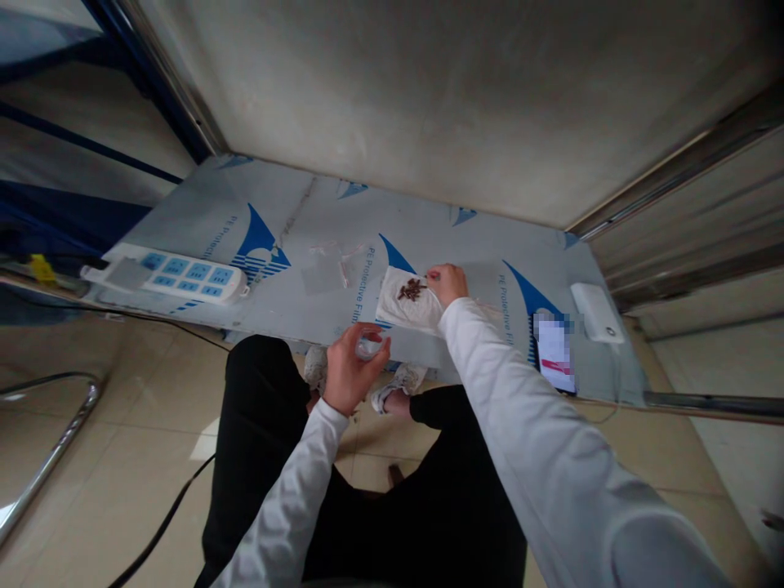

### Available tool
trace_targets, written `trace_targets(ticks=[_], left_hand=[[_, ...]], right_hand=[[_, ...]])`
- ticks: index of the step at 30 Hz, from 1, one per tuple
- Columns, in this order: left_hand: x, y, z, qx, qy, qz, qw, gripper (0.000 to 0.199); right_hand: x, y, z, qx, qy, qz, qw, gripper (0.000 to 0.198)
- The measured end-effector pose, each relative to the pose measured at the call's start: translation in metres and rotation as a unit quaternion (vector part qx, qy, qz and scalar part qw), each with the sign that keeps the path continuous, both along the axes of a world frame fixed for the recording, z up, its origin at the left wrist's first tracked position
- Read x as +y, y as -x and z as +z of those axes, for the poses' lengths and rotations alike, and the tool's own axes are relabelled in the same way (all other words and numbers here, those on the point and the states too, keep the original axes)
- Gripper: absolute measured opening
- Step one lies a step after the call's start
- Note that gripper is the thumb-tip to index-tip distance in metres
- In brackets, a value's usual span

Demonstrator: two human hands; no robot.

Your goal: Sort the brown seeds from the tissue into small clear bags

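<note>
My left hand (352, 369) is closed around a small clear plastic container (368, 346) at the near edge of the table. A folded white tissue (401, 312) lies on the table ahead of it, with a small heap of thin dark brown pieces (412, 288) on top. My right hand (449, 283) is at the right side of this heap, its fingers pinched together. Something small and dark shows at the fingertips, too small to name. Left of the tissue lies a clear plastic bag (324, 268) with a thin clear strip on it.
A white power strip with blue sockets (193, 276) lies on the left of the film-covered table (294, 318). On the right are a phone (554, 355) with a lit screen and a white box-shaped device (596, 313) with a cable. A metal panel (392, 98) stands behind.
</note>
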State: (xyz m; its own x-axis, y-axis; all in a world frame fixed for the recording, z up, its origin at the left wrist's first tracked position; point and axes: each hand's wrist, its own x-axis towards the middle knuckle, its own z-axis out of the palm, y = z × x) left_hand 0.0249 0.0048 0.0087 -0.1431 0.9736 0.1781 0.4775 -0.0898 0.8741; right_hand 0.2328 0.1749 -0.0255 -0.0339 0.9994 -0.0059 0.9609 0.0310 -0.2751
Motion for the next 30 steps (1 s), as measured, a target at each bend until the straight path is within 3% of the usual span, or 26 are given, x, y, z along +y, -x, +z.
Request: trace_targets(ticks=[7, 10, 13, 15, 17, 19, 22, 26, 30], left_hand=[[0.002, 0.003, 0.001, 0.002, 0.001, -0.001, 1.0, 0.015], [0.002, 0.005, 0.002, 0.003, 0.002, 0.004, 1.0, 0.016], [0.003, 0.003, 0.005, 0.004, -0.005, 0.003, 1.0, 0.016], [0.003, 0.0, 0.009, 0.002, -0.014, -0.004, 1.0, 0.016], [0.001, -0.005, 0.014, 0.003, -0.022, -0.014, 1.0, 0.018], [-0.002, -0.012, 0.02, 0.005, -0.028, -0.029, 0.999, 0.019], [-0.008, -0.023, 0.029, 0.009, -0.037, -0.052, 0.998, 0.017], [-0.016, -0.029, 0.04, 0.002, -0.052, -0.069, 0.996, 0.017], [-0.024, -0.026, 0.048, -0.024, -0.057, -0.102, 0.993, 0.034]], right_hand=[[0.02, -0.008, 0.002, -0.014, 0.018, 0.014, 1.0, 0.019], [0.019, -0.003, 0.016, -0.005, 0.016, 0.013, 1.0, 0.018], [-0.014, 0.016, 0.051, 0.096, -0.051, 0.045, 0.993, 0.021], [-0.056, 0.033, 0.081, 0.208, -0.095, 0.1, 0.968, 0.022], [-0.101, 0.048, 0.108, 0.26, -0.065, 0.159, 0.95, 0.021], [-0.136, 0.059, 0.127, 0.25, -0.034, 0.19, 0.949, 0.017], [-0.161, 0.061, 0.138, 0.192, 0.001, 0.228, 0.955, 0.013], [-0.168, 0.047, 0.144, 0.154, -0.001, 0.262, 0.953, 0.014], [-0.176, 0.031, 0.15, 0.166, -0.007, 0.298, 0.94, 0.013]])
